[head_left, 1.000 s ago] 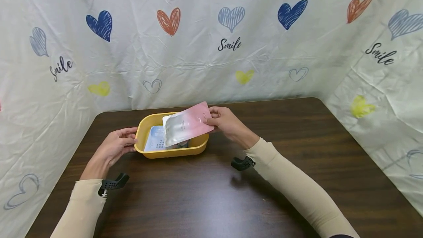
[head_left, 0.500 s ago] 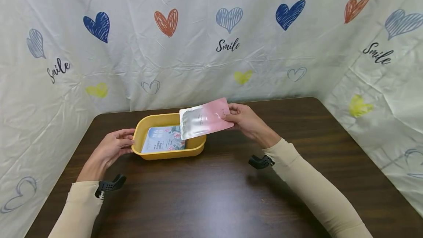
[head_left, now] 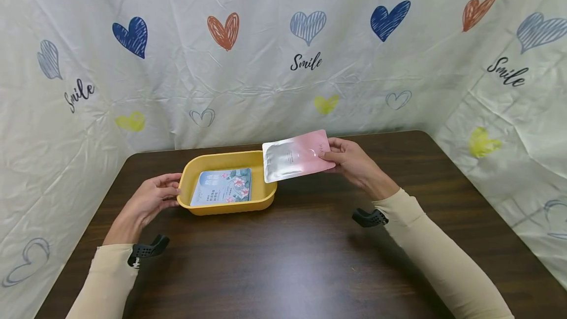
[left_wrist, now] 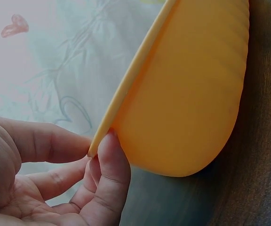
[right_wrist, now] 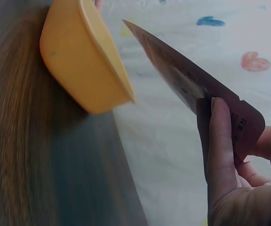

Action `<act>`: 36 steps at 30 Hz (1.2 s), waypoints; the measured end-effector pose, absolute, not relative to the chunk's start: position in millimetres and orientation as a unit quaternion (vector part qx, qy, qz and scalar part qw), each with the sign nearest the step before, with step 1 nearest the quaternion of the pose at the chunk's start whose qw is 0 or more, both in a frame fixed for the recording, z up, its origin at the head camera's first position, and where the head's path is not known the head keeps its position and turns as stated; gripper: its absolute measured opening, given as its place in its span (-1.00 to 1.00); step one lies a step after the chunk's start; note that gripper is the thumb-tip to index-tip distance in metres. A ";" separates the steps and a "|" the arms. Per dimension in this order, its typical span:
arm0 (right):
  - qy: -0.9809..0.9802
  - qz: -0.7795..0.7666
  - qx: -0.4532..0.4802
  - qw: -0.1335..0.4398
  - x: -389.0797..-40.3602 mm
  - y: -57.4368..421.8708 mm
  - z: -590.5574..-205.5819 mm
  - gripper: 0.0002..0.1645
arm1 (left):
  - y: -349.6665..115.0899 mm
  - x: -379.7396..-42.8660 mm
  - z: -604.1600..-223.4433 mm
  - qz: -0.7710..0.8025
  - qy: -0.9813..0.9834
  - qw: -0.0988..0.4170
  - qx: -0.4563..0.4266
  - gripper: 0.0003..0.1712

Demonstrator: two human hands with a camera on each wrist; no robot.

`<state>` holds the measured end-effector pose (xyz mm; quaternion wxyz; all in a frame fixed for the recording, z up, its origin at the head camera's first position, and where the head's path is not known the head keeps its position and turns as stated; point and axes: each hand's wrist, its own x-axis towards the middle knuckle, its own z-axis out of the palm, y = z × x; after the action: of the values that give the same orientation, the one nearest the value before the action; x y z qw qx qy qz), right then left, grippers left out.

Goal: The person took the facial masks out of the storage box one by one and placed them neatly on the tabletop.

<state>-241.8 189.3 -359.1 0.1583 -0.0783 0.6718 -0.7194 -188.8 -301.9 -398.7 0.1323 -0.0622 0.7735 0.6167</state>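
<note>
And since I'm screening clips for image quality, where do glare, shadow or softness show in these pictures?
Head view: a pale glare patch on the brown table, shine on the silver part of the pouch, shadow below the right sleeve; left wrist view: the cloth washed out; right wrist view: the pouch dark against the bright cloth, the printed hearts blurry.

You're in a sheeted-off workspace: wood-grain table (head_left: pixel 283 260) below your right hand (head_left: pixel 358 165), heart-printed sheeting (head_left: pixel 261 63) beyond it.
</note>
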 end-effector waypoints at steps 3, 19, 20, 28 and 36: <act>0.674 -0.718 -0.068 0.157 -242.0 197.6 -361.2 -0.45 | -302.1 -188.5 -399.4 0.618 0.773 0.130 -0.059 -0.28; 0.705 -0.692 -0.044 0.148 -241.6 221.4 -377.7 -0.44 | -303.9 -189.9 -399.3 0.617 0.773 0.135 -0.064 -0.27; 0.709 -0.688 -0.043 0.150 -241.6 221.0 -380.4 -0.43 | -303.9 -189.7 -399.6 0.617 0.773 0.135 -0.064 -0.27; 0.746 -0.642 -0.028 0.177 -239.6 215.7 -395.0 -0.39 | -303.0 -188.6 -401.1 0.617 0.773 0.133 -0.061 -0.28; 0.778 -0.606 -0.020 0.166 -242.7 221.2 -391.6 -0.42 | -302.7 -188.6 -400.5 0.620 0.772 0.129 -0.059 -0.29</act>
<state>-242.7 221.2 -391.6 0.1657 -0.0198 0.7778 -0.6059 -188.6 -302.7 -400.5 0.1293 -0.0587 0.7719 0.6196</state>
